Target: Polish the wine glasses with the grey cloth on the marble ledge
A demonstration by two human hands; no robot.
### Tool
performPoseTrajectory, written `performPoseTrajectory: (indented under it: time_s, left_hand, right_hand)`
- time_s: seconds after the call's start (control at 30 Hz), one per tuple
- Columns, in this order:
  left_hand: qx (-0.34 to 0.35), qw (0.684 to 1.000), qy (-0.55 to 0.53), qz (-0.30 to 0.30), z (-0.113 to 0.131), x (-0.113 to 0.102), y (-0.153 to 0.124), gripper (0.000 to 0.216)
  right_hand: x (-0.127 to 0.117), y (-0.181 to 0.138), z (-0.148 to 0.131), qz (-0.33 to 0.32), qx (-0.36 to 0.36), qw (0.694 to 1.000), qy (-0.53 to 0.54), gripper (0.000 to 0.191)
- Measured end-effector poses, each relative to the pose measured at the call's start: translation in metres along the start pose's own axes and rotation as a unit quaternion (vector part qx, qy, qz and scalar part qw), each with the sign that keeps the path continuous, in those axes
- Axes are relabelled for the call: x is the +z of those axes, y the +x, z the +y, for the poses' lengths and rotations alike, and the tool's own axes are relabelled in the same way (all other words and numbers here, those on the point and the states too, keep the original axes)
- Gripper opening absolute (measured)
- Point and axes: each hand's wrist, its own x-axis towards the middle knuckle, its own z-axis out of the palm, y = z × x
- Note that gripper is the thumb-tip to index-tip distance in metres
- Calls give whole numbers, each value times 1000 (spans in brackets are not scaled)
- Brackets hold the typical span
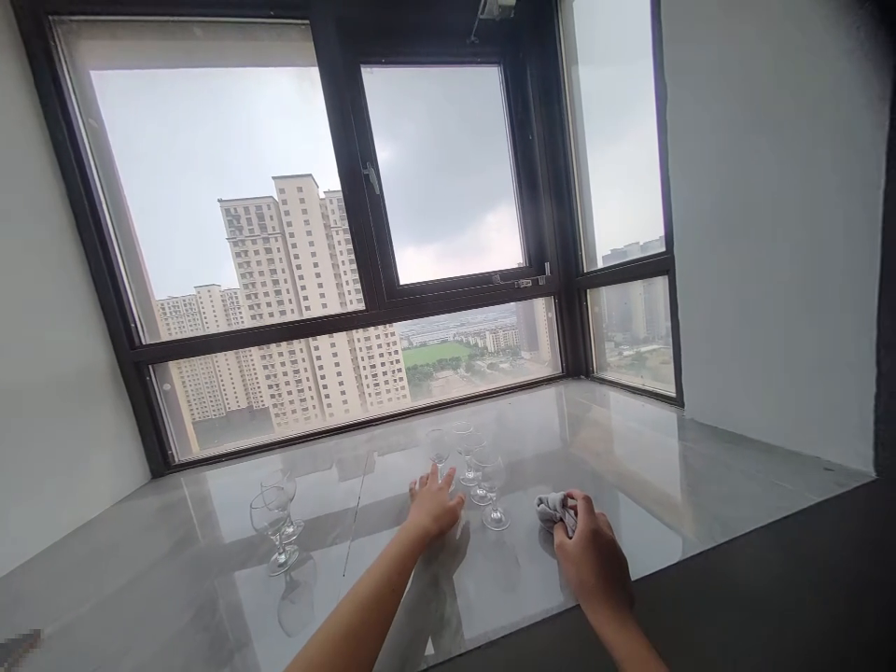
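Note:
My left hand [432, 504] lies flat on the glossy marble window sill [630, 467], fingers spread, just short of a cluster of clear stemmed glasses [476, 467]. The nearest glass [494, 490] stands a little right of its fingertips. My right hand [592, 555] is closed over a crumpled grey cloth [553, 509] that rests on the sill, right of the cluster. Two more stemmed glasses [274, 523] stand upright apart on the left.
A large black-framed window [364, 177] runs along the back of the sill, with a side pane at the right. White walls close both ends. The sill's dark front edge [770, 579] runs along the lower right.

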Motion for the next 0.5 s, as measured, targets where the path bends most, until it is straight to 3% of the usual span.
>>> performPoseTrajectory:
  time_s: [0.1,0.2,0.37,0.5]
  left_hand:
    - [-6,1000,0,-18,-2,4,4,58]
    - [4,1000,5,-15,-15,3,-19,58]
    - [39,999,0,-2,-61,-10,-108,57]
    - [-8,1000,7,-3,-116,-32,-185,54]
  right_hand:
    - [2,0,1,6,-6,1000,1,28]
    - [2,0,1,14,-7,1000,-6,28]
    - [2,0,4,16,-15,1000,-13,28]
    - [1,0,5,24,-29,999,-20,29]
